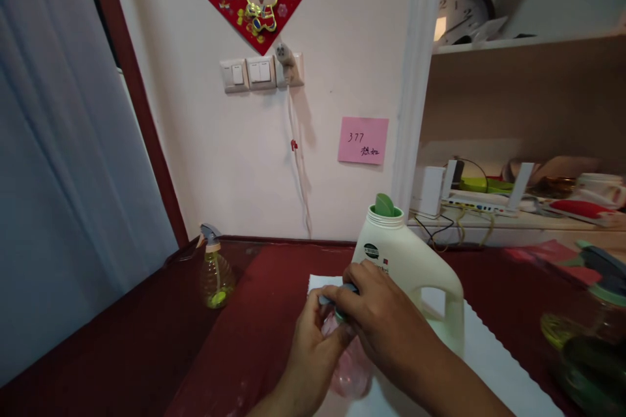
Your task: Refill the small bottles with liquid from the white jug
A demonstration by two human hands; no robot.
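My left hand is wrapped round a small pink transparent bottle that stands on a white sheet. My right hand reaches over it, fingers closed on the grey cap at the bottle's top. Right behind both hands stands a cream detergent jug with a handle and an open green spout.
A small yellow spray bottle stands at the left on the dark red table. A blurred green-lidded jar is at the right edge. The wall carries switches, a hanging cable and a pink note. Shelves with a router are at the right.
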